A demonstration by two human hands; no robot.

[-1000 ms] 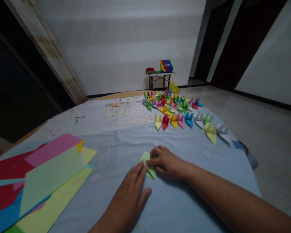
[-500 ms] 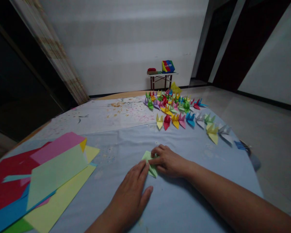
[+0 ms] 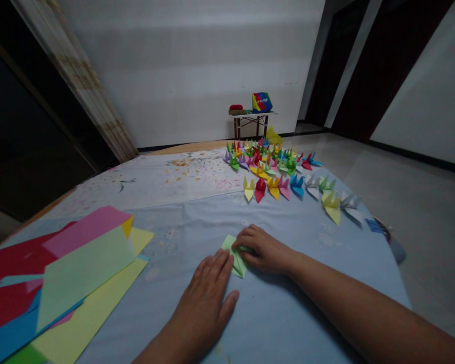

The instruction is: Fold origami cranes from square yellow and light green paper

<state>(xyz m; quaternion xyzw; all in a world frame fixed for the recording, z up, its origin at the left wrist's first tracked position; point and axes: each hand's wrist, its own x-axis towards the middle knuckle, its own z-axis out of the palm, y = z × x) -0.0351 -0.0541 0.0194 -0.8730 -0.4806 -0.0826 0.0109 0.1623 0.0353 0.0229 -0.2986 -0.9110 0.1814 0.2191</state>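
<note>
A small piece of light green origami paper (image 3: 239,264), folded into a narrow diamond-like shape, lies flat on the table in front of me. My left hand (image 3: 207,298) rests on the cloth with its fingers stretched out, and the fingertips press the paper's left edge. From the right, my right hand (image 3: 264,251) reaches over with curled fingers, thumb and fingertips closed on the paper's upper right edge. Part of the paper is hidden under the fingers of both hands.
Loose coloured paper sheets (image 3: 87,270) overlap at the left. Many folded paper cranes (image 3: 260,189) in several colours stand at the back right of the cloth-covered table (image 3: 189,222). Beyond it, a small side table (image 3: 250,116) holds a colourful box (image 3: 262,102) near the wall.
My right fingers have shifted slightly up and back along the paper, baring more of its middle crease. The left hand has stayed almost still. The view has tilted a little.
</note>
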